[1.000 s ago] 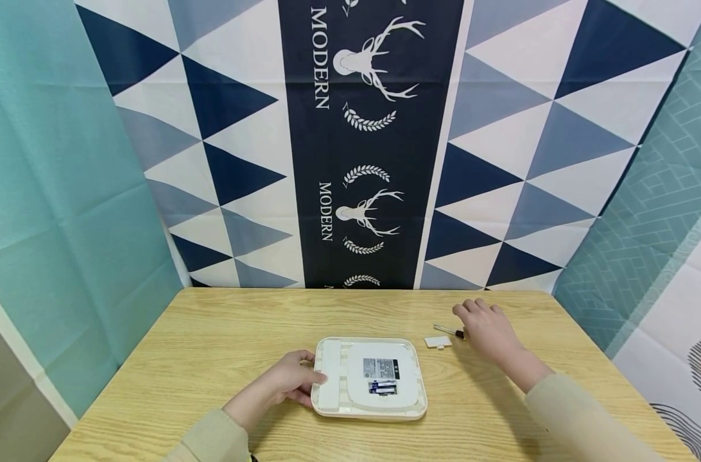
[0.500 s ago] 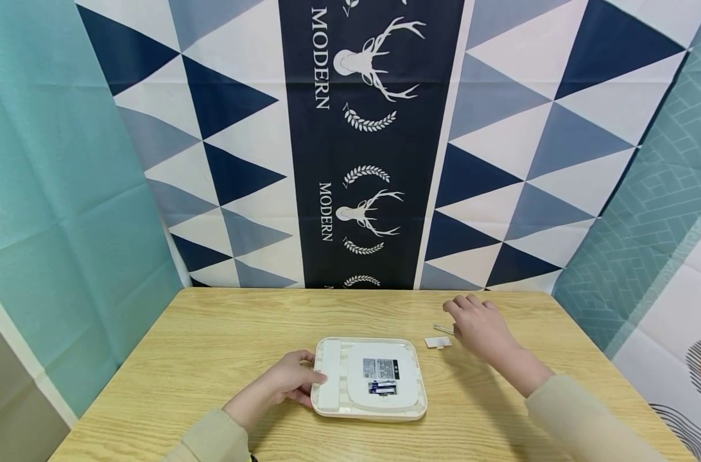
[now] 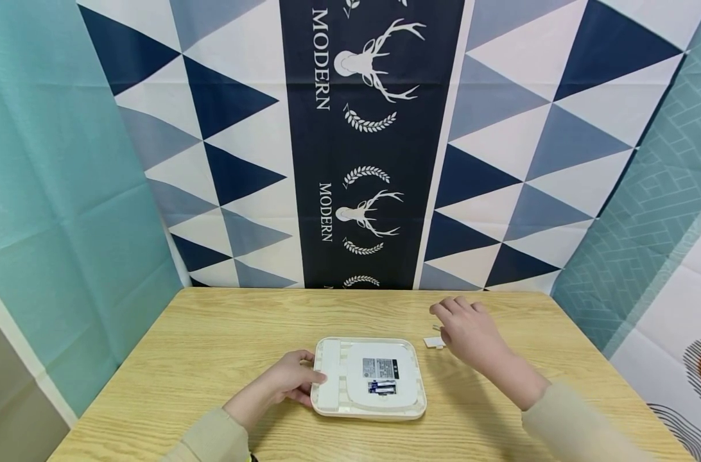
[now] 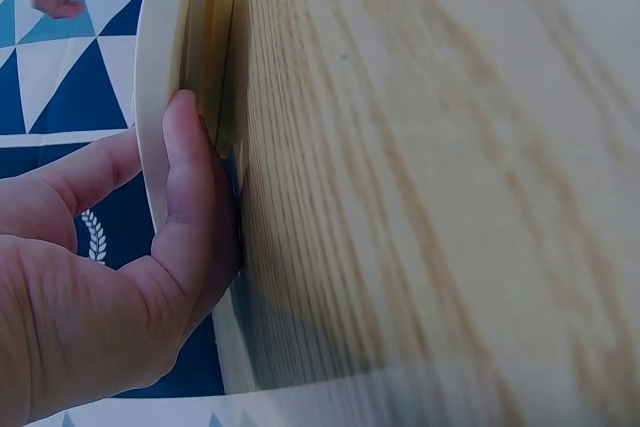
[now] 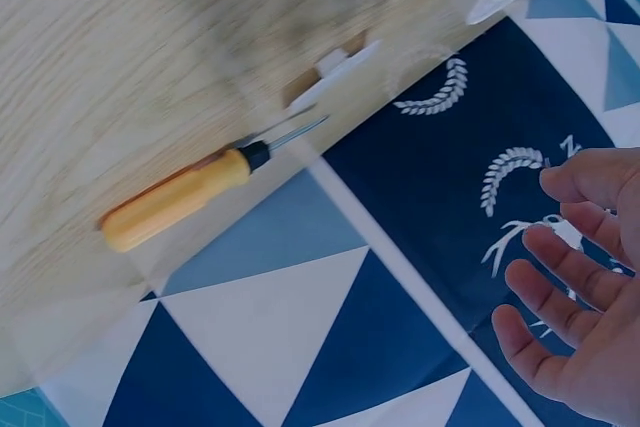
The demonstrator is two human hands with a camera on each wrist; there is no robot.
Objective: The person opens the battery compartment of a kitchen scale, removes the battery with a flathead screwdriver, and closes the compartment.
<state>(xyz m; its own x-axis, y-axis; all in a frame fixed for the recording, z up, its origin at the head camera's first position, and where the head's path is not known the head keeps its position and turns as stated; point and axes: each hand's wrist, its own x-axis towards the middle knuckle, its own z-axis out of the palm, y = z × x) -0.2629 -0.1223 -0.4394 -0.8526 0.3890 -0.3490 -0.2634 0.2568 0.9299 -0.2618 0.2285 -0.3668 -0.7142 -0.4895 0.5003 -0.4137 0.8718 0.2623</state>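
A white rounded-square device (image 3: 356, 410) lies underside up on the wooden table, a label and two blue-and-silver batteries (image 3: 382, 387) showing in its uncovered battery compartment. My left hand (image 3: 293, 378) grips its left edge, thumb on top and fingers at the side and below. Over to the right, my right hand (image 3: 468, 333) hovers above the table with loosely bent fingers, holding nothing. Below it lies a screwdriver (image 5: 185, 197) with a yellow-orange handle, mostly hidden by the hand in the head view. A small white battery cover (image 3: 434, 342) with a tab is beside the screwdriver's tip.
The wooden table (image 3: 235, 327) ends at a patterned cloth backdrop (image 3: 362, 147) with deer and triangles. A teal cloth (image 3: 79, 212) hangs on the left, and another patterned cloth (image 3: 639, 256) closes off the right side.
My right hand has moved left, over the screwdriver and toward the battery cover, now hiding most of the screwdriver and part of the cover. My left hand and the device stay put.
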